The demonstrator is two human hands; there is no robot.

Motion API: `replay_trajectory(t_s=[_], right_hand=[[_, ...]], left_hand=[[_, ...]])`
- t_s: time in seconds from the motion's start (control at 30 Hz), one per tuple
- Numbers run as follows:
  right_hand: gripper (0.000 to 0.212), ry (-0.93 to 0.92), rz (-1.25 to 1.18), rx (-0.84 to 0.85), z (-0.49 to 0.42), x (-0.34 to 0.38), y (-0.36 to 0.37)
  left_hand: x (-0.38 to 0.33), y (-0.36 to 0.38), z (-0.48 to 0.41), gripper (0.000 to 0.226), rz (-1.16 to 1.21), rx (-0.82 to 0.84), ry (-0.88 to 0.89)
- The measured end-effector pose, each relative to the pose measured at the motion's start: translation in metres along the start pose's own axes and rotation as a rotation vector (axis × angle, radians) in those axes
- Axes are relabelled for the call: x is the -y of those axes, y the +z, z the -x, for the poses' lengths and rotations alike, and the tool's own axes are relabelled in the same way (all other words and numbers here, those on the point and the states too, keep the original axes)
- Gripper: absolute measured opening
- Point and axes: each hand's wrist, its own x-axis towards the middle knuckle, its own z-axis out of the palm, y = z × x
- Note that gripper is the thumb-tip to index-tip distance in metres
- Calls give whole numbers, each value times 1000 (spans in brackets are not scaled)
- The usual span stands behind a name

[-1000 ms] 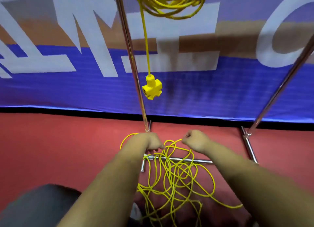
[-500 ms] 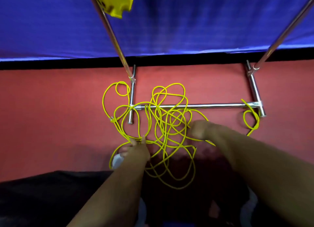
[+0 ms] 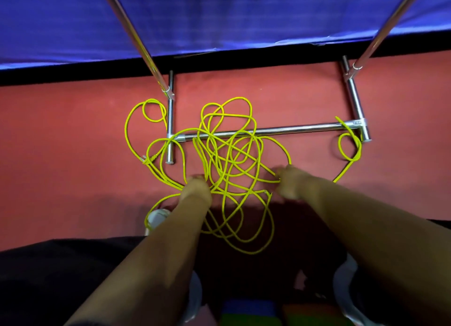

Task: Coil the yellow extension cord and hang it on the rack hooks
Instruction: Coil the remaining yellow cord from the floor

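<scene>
The yellow extension cord (image 3: 229,154) lies in a loose tangle on the red floor, draped over the chrome base bar of the rack (image 3: 280,129). A separate loop of cord (image 3: 349,147) curls by the rack's right foot. My left hand (image 3: 197,187) reaches down into the left side of the tangle, fingers curled on several strands. At the tangle's right edge my right hand (image 3: 290,182) pinches a strand. Both hands are blurred. The rack's two uprights (image 3: 136,36) rise out of the top of the view; its hooks are out of frame.
A blue banner (image 3: 231,15) with a black lower edge hangs right behind the rack. My white shoes (image 3: 156,217) and dark trousers stand at the bottom, with cord looped around the left shoe. Open red floor lies to the left and right.
The view has tilted down, so the hanging coil and yellow socket block have left the frame. Both hands moved from the base bar toward me into the nearer part of the tangle.
</scene>
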Motion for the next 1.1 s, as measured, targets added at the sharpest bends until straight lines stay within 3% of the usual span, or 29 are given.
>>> replay_trajectory(t_s=[0.13,0.23,0.43,0.57,0.63,0.73,0.83,0.93,1.03,1.1], right_hand=[[82,1,-78,-12,-1,-5,5],[60,-9,-102,-32,-6,-8,8],[37,46,-276,-70,-12,-7,1],[42,-7,-256,-179,-13,-2,-15],[47,42,-312,-246,-14,-4,-21],[43,153,-356,-348,-20,-15,-27],[36,234,-423,-427,-23,-22,-29],[35,277,-426,-466,-21,-23,-24],[34,219,-411,-530,-12,-13,-19],[34,97,-413,-550,-10,-4,-15]], left_hand=[[-9,-15,0,25,35,26,111],[-24,-22,-5,13,149,10,194],[-71,-43,-7,27,468,-97,306],[-107,-53,4,25,744,65,390],[-116,-58,11,23,725,86,446],[-105,-62,10,30,553,-44,470],[-77,-66,6,35,497,-214,338],[-34,-59,-4,32,547,-289,-96],[14,-39,-10,64,433,-163,-443],[31,-24,-10,79,433,-24,-479]])
